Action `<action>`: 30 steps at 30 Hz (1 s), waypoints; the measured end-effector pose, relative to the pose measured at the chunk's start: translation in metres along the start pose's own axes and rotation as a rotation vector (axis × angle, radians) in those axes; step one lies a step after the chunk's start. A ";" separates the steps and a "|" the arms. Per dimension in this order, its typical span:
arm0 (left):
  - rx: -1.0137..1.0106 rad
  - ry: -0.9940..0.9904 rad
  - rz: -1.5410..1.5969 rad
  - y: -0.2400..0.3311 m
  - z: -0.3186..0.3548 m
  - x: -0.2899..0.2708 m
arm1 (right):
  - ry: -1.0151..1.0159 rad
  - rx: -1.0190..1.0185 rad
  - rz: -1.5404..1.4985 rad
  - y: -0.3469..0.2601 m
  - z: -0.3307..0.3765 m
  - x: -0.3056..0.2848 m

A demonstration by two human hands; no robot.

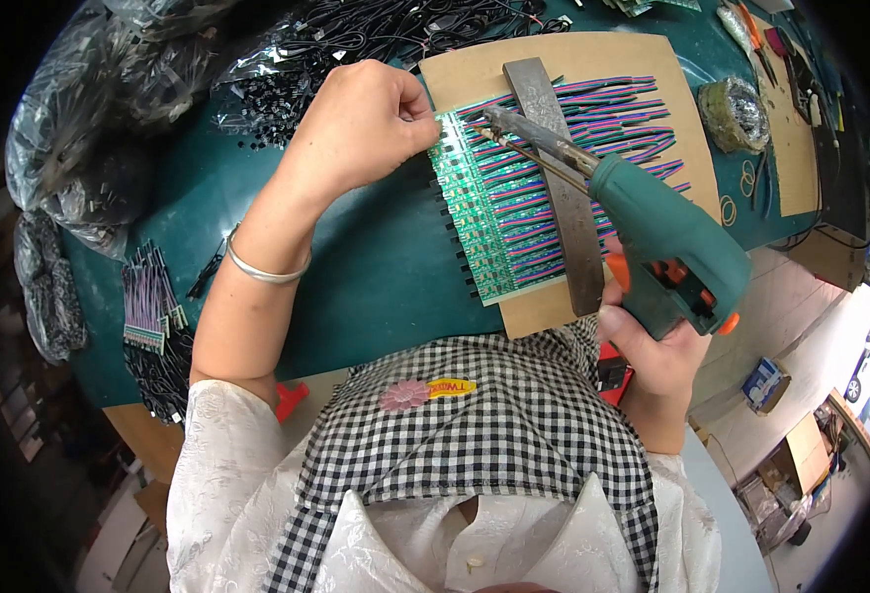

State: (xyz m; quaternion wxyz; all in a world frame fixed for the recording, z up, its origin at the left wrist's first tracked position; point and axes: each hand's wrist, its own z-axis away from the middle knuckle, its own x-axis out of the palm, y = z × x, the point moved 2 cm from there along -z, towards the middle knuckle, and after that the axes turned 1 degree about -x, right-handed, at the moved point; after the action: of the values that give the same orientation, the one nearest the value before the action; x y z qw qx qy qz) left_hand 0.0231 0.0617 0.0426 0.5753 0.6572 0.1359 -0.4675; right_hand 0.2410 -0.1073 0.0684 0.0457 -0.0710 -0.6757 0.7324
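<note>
My right hand (657, 346) grips a green soldering gun (667, 242) with orange trigger; its metal tip reaches up-left to the top of a strip of small green circuit boards (479, 222). Coloured wires (603, 128) fan out from the boards across a tan board (554, 64), pinned under a grey metal bar (564, 188). My left hand (371, 124) is closed in a fist, fingertips pressing on the top-left end of the circuit strip, close to the gun's tip. A silver bangle sits on that wrist.
A teal tabletop (356, 267) carries bags of black parts (287, 79) and black cables at the back. A bundle of wired boards (146, 296) lies at the left. A roll of solder wire (734, 114), rubber bands and hand tools sit at the right.
</note>
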 end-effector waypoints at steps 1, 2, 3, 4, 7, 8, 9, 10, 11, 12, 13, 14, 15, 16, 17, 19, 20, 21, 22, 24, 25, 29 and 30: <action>-0.022 -0.026 -0.003 0.002 -0.002 -0.001 | -0.007 0.022 0.005 0.001 0.000 0.001; -0.045 -0.052 -0.006 0.003 -0.003 -0.001 | -0.015 0.044 0.010 0.002 -0.001 0.001; -0.045 -0.057 -0.006 0.003 -0.004 -0.002 | -0.013 0.048 0.009 0.003 -0.003 0.002; -0.038 -0.069 -0.012 0.003 -0.005 -0.002 | -0.039 0.035 0.019 0.004 -0.005 0.002; -0.002 -0.076 -0.016 -0.001 -0.007 0.000 | -0.072 0.043 0.022 0.004 -0.009 0.005; 0.028 -0.068 -0.014 -0.002 -0.007 0.001 | -0.077 0.060 0.015 0.004 -0.009 0.006; 0.030 -0.072 -0.013 -0.002 -0.007 0.001 | -0.074 0.063 0.016 0.005 -0.009 0.007; 0.003 -0.081 -0.007 -0.001 -0.007 0.000 | -0.067 0.095 -0.006 0.006 -0.008 0.008; -0.024 -0.090 -0.002 0.000 -0.007 0.000 | -0.060 0.127 -0.029 0.007 -0.007 0.008; -0.022 -0.093 0.000 0.000 -0.007 0.000 | -0.057 0.130 -0.028 0.007 -0.008 0.008; -0.029 -0.090 0.012 -0.001 -0.006 0.001 | -0.056 0.133 -0.007 0.008 -0.008 0.008; -0.036 -0.086 0.025 -0.001 -0.006 0.001 | -0.055 0.135 0.013 0.008 -0.009 0.008; -0.035 -0.089 0.027 -0.001 -0.006 0.001 | -0.052 0.138 0.015 0.008 -0.009 0.008; -0.028 -0.081 0.023 -0.001 -0.006 0.001 | -0.060 0.133 0.028 0.009 -0.009 0.008; -0.022 -0.074 0.019 -0.001 -0.006 0.001 | -0.067 0.128 0.041 0.009 -0.009 0.008; -0.029 -0.077 0.017 -0.001 -0.006 0.001 | -0.079 0.103 0.062 0.009 -0.011 0.008; -0.035 -0.079 0.015 0.000 -0.005 0.001 | -0.091 0.076 0.083 0.009 -0.011 0.008; -0.036 -0.080 0.016 0.000 -0.005 0.001 | -0.090 0.077 0.083 0.009 -0.011 0.008; -0.034 -0.071 0.006 0.001 -0.005 0.001 | -0.090 0.068 0.077 0.009 -0.012 0.008; -0.031 -0.064 -0.003 0.002 -0.005 0.002 | -0.089 0.059 0.071 0.009 -0.010 0.008; -0.029 -0.063 -0.005 0.002 -0.005 0.002 | -0.065 0.072 0.028 0.009 -0.009 0.006; 0.000 -0.052 -0.020 0.003 -0.005 0.001 | 0.055 0.054 -0.093 0.005 -0.007 0.003; 0.000 -0.052 -0.020 0.002 -0.005 0.001 | 0.055 0.054 -0.093 0.006 -0.007 0.002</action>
State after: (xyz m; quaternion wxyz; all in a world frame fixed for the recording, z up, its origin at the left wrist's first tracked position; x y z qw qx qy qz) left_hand 0.0272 0.0651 0.0424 0.5739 0.6435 0.1274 -0.4902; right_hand 0.2403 -0.1007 0.0619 0.1003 -0.0584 -0.6566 0.7452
